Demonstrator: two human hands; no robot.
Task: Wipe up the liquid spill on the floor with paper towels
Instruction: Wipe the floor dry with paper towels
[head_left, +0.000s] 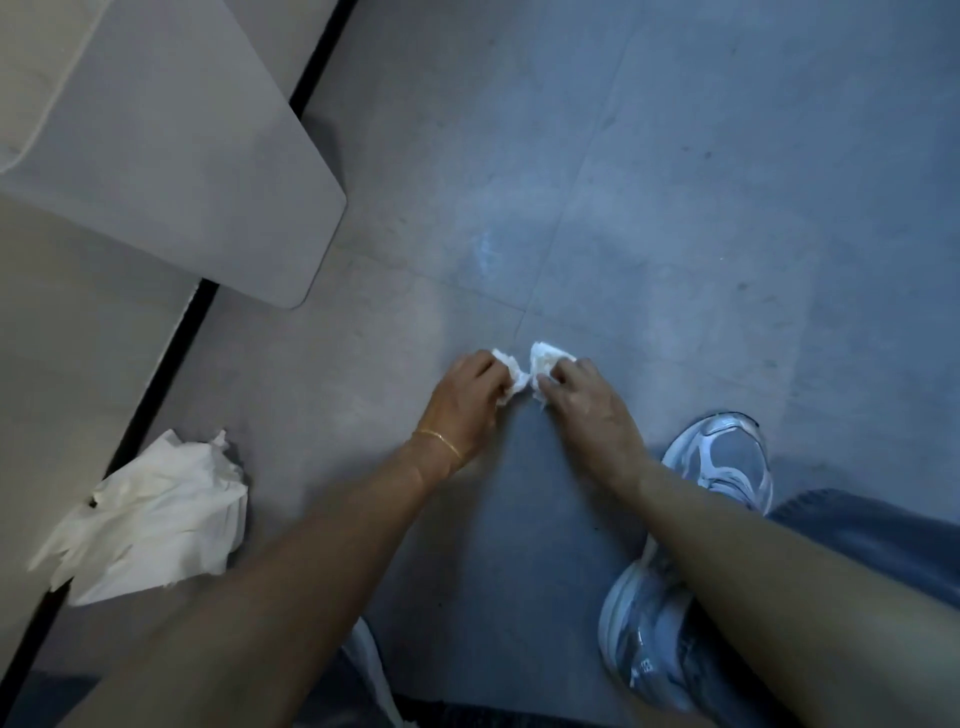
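On the grey tiled floor (675, 182), in front of a crouching person, the left hand (462, 397) and the right hand (589, 402) meet over a small crumpled wad of white paper towel (545, 358). Both hands are curled, knuckles up. The left hand's fingers and thumb pinch the wad's left part, and the right hand's fingertips pinch its right part. The two hands sit almost touching. I cannot tell whether the paper is one piece or two; the two lumps seem to join in the narrow space between the thumbs. The wad sits low at the floor, beside a tile joint that runs away from the fingertips.

A thin gold bracelet (441, 441) circles the left wrist. Ahead of the hands, past the fingertips, a pale streaky smear (488, 249) shows on the tile. Well to the left of the left forearm, a larger heap of crumpled white paper towels (156, 514) lies on the floor, partly over a black strip (171, 358) at the base of a pale grey upholstered seat (171, 156). The seat's rounded corner juts out ahead and to the left of the left hand. Just right of the right wrist stands a grey and white mesh sneaker (727, 457), and a blue denim trouser leg (883, 540) lies beyond the right forearm.
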